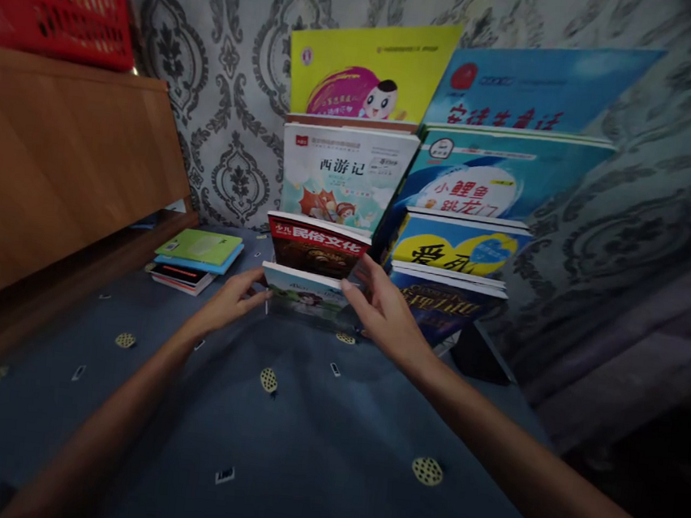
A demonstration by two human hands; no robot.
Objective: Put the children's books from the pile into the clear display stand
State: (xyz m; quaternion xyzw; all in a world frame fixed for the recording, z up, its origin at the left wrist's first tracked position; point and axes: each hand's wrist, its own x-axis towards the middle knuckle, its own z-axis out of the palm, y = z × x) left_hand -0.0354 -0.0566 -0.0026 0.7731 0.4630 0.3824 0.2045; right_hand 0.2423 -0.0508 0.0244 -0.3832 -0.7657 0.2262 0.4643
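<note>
A pale green book point(311, 295) stands upright in the lowest front row of a stepped display of books. My right hand point(389, 312) grips its upper right corner, thumb on the front cover and fingers behind. At the left edge of the same book, my left hand point(232, 301) pinches with thumb and fingers. Directly behind stands a dark red book point(319, 248) with white lettering on top, close to my right fingertips. Higher up are a white book point(341, 177) with a cartoon cover and a yellow book point(370, 58).
Right of my hands, a second column holds a dark blue book point(439, 305), a blue-and-yellow book point(457, 245), a teal book point(488, 171) and a blue book point(533, 86). Several books lie stacked, a green book point(200, 247) on top, near a wooden cabinet point(67, 159) bearing a red basket point(58, 7).
</note>
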